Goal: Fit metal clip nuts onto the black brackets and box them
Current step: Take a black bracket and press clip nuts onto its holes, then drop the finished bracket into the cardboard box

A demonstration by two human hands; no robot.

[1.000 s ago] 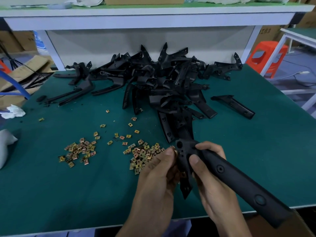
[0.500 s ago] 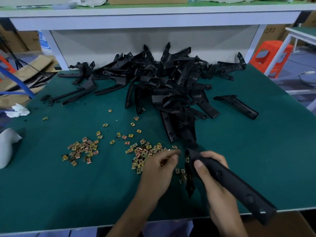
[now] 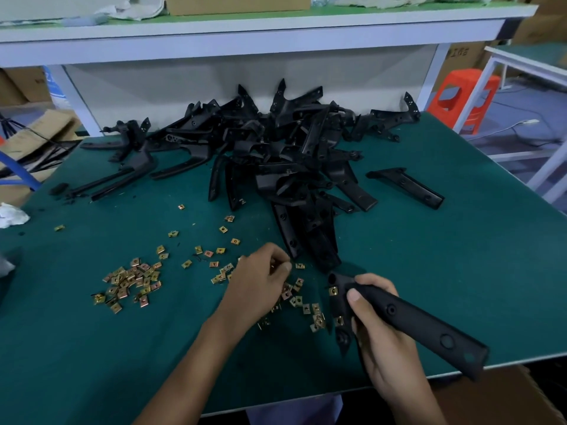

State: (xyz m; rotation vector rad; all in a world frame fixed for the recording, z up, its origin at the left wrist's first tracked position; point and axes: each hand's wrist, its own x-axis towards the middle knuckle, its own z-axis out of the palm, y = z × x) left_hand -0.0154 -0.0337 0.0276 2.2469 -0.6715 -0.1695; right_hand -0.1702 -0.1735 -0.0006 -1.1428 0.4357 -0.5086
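Observation:
My right hand (image 3: 379, 326) grips a long black bracket (image 3: 417, 320) low over the green table (image 3: 429, 265), its far end jutting past the front edge. Two brass clip nuts sit on the bracket's fork, one of them a fitted nut (image 3: 333, 291). My left hand (image 3: 260, 280) is down among the nearer heap of loose clip nuts (image 3: 303, 305), fingers curled and pinching at one; the nut itself is mostly hidden. A second heap of clip nuts (image 3: 129, 283) lies to the left. A big pile of black brackets (image 3: 285, 154) fills the back of the table.
A single bracket (image 3: 405, 187) lies apart on the right. A cardboard box (image 3: 503, 400) stands below the table's front right edge. A shelf (image 3: 245, 29) runs over the back. An orange stool (image 3: 463, 96) is at right, white rags (image 3: 10, 214) at left.
My left hand has left the bracket's fork and gone down-left onto the loose clip nuts. My right hand has lowered the bracket toward the table.

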